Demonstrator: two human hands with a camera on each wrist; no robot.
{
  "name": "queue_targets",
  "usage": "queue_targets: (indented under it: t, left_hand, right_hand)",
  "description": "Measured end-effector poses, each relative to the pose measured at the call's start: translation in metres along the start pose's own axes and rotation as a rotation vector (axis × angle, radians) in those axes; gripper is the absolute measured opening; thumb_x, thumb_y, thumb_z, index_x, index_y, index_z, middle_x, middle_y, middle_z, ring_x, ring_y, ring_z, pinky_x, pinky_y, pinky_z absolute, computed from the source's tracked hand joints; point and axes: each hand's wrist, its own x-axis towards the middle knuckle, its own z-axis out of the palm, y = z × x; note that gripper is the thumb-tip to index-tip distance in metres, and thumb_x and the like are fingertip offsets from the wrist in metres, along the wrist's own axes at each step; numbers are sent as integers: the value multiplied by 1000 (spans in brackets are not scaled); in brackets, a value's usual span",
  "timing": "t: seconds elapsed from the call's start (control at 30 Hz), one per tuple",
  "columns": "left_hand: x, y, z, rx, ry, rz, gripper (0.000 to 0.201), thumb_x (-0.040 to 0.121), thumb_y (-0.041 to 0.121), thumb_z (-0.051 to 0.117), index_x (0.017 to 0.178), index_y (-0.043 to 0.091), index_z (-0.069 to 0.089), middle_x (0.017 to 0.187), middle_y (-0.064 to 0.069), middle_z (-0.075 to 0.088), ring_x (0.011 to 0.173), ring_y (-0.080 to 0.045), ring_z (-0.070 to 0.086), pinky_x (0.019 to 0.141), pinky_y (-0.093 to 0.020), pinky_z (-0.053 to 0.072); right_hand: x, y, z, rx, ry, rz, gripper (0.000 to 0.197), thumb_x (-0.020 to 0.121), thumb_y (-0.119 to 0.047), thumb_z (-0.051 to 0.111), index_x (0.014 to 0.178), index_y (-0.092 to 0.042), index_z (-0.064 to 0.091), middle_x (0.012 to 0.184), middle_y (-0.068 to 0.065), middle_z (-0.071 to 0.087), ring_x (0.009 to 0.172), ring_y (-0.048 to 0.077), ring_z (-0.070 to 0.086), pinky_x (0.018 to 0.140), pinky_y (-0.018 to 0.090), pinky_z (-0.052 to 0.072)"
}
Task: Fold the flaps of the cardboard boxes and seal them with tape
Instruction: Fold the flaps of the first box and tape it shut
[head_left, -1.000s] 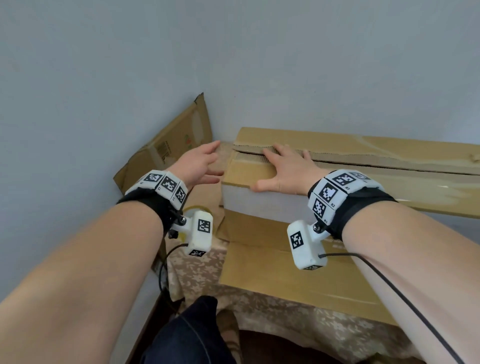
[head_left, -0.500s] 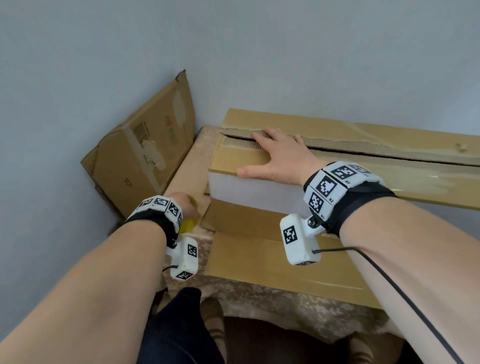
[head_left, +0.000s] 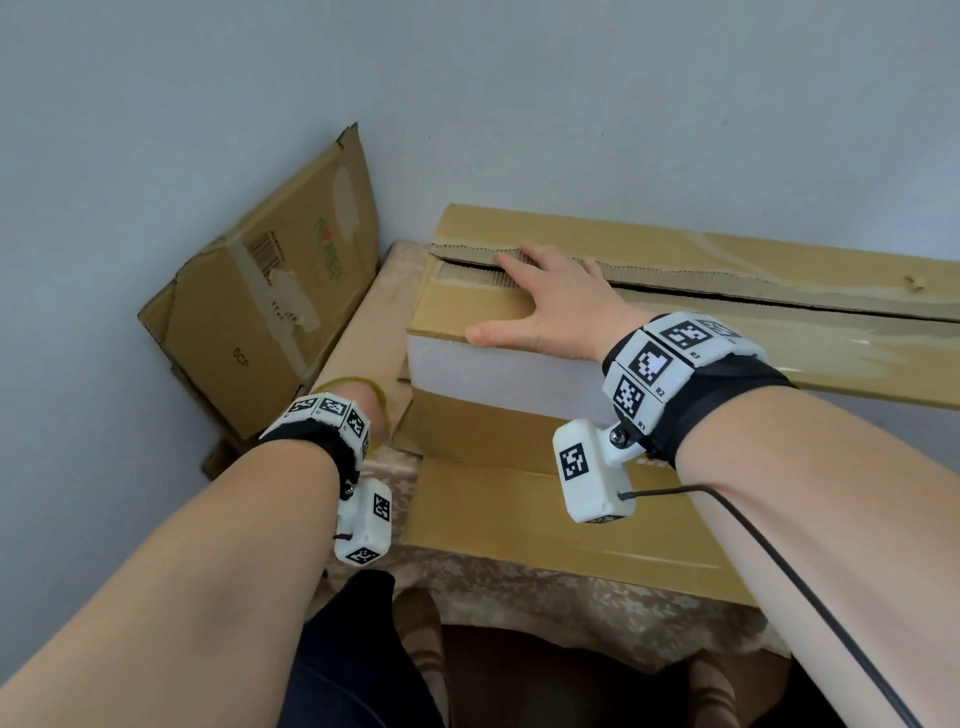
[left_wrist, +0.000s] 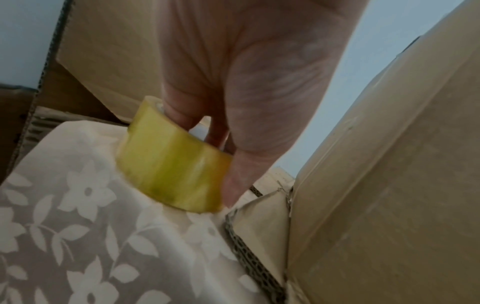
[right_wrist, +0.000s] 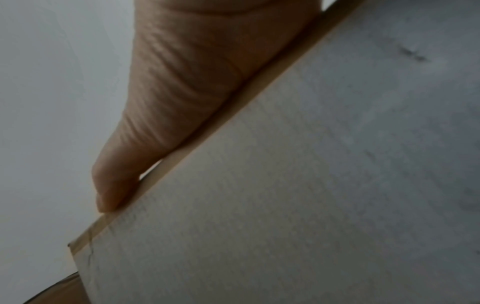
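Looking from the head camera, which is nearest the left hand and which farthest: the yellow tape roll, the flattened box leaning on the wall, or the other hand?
1. The tape roll: the left hand holds it, low beside the big box's left end.
2. The flattened box: just to the left, leaning against the wall.
3. The right hand: farthest, up on the big box's top flaps.

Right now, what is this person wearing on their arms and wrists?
Bare forearms, no sleeves. Each wrist has a black band topped with white blocks bearing black square markers. A white camera pod hangs under each wrist; a thin black cable trails from the right one.
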Motion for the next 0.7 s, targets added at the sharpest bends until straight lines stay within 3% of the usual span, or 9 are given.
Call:
queue_targets:
  t: [0.07,0.17,0.27,0.37,0.47,0.57,0.63,0.7]
  left_hand:
    - [-20,7,-13,12,26,52,24,61,44,71,77,25,66,75,3,66,66,-16,60,64,-28,52]
    - [-107,27,-40,-40,124,110,18,84,28,61,88,11,66,86,-8,65,76,-25,60,65,-30,49]
    - [-120,29,-46,-119,197,63,23,90,22,53,96,4,66,90,-13,65,79,-28,60,67,-31,48]
    - [-129,20,-58,-259,262,108,29,93,27,52,102,2,62,99,-17,65,88,-30,60,73,-34,49]
    - [-139,6,-87,-587,333,171,33,90,36,60,103,5,62,100,-14,63,90,-30,60,75,-34,48]
    - [-150,-4,-123,-985,369,207,33,86,31,66,95,-1,64,97,-20,65,81,-28,60,71,-35,47]
    - [-165,-3,-148,-1292,339,286,30,87,21,65,104,-4,62,103,-22,64,87,-27,61,80,-39,49]
    - [-184,4,-169,-1488,299,390,31,92,15,58,116,-5,54,102,-16,65,88,-22,65,82,-39,53]
  right_hand:
    - [-1,0,0,-1,-1,3,102,70,-83,46,152,-32,14,160,0,5,147,20,2,117,51,-2]
    - [-3,-1,-1,0,-2,2,102,70,-83,46,152,-32,14,160,-1,4,147,19,2,117,50,-3]
    - [-5,-1,-1,10,1,2,102,70,-83,47,152,-32,14,160,-1,4,147,19,1,117,50,-3]
    - [-5,-1,-2,21,3,-3,102,69,-83,47,152,-33,14,160,-2,5,147,19,2,118,49,-3]
    - [-5,-2,-2,26,10,-9,99,71,-83,43,152,-33,16,160,-1,6,147,20,4,117,50,-2]
    - [-3,1,-1,83,53,-12,86,80,-77,37,151,-31,21,159,0,13,147,20,10,118,50,2]
    - [-1,5,-2,178,102,-14,74,89,-67,35,150,-28,24,158,-1,22,145,18,17,118,49,7]
    - [0,9,-3,335,136,-3,65,94,-55,39,150,-25,25,155,-1,30,143,18,24,118,47,12]
